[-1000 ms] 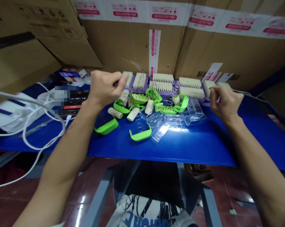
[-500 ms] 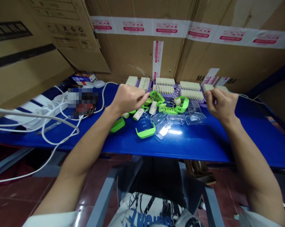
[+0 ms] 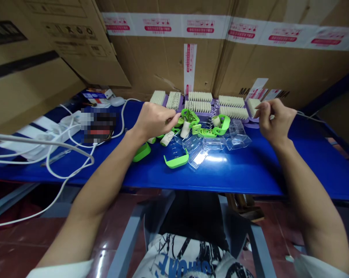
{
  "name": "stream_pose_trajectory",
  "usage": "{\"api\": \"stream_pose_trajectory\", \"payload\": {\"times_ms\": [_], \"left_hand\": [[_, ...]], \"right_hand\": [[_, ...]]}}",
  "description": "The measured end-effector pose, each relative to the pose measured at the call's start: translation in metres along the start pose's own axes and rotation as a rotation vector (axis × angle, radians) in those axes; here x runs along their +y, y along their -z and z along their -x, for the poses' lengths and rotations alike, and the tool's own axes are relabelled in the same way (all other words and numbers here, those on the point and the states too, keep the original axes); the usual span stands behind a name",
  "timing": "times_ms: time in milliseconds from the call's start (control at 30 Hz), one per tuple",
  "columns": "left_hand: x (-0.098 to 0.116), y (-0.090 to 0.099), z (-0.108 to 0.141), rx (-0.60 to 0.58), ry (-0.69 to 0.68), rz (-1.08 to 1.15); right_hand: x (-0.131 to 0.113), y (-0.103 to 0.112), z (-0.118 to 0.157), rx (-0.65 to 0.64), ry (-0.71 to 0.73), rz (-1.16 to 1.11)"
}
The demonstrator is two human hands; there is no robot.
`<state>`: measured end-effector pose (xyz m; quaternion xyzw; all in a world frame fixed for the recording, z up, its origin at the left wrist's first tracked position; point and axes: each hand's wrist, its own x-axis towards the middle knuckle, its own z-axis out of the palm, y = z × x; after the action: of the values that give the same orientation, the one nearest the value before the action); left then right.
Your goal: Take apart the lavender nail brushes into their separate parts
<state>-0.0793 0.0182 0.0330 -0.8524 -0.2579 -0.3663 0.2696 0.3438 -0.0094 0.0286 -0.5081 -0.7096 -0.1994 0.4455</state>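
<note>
My left hand (image 3: 154, 119) is closed, thumb against the curled fingers, over the left side of a pile of green plastic parts (image 3: 208, 134). What it pinches, if anything, is hidden. My right hand (image 3: 275, 119) is closed too, fingertips by the right end of a row of purple brushes with cream bristles (image 3: 234, 112); nothing in it can be made out. White rollers (image 3: 185, 130) lie among the green parts, with a metal spring (image 3: 214, 111) behind. Clear plastic covers (image 3: 238, 141) are scattered between the hands. Nearer me lies a green U-shaped piece (image 3: 177, 161).
Cardboard (image 3: 160, 58) walls the back and left of the blue tabletop (image 3: 221, 181). At left are a white power strip (image 3: 38, 144), looping white cables (image 3: 48, 158), a blurred dark device (image 3: 100, 127) and a white mouse (image 3: 117, 101).
My right hand has shifted slightly to the right, uncovering more of the rightmost brush. My left hand stays closed over the pile. The view has tilted a little.
</note>
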Motion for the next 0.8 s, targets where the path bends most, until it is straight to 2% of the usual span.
{"api": "stream_pose_trajectory", "payload": {"times_ms": [100,233,467,667,800], "left_hand": [[0.0,0.001,0.0,0.005,0.0,-0.003],[-0.001,0.002,0.0,-0.013,-0.002,-0.008],[0.001,0.001,0.0,-0.024,-0.013,-0.01],[-0.006,0.004,0.001,-0.068,0.058,-0.012],[-0.008,0.006,0.001,-0.045,0.107,-0.02]], "right_hand": [[0.0,-0.005,0.004,0.032,0.007,-0.096],[0.0,-0.011,0.008,-0.025,0.024,-0.172],[-0.008,-0.006,0.006,-0.055,0.046,-0.154],[-0.016,0.0,0.004,-0.131,-0.017,-0.104],[-0.017,0.001,0.005,-0.128,-0.017,-0.131]]}}
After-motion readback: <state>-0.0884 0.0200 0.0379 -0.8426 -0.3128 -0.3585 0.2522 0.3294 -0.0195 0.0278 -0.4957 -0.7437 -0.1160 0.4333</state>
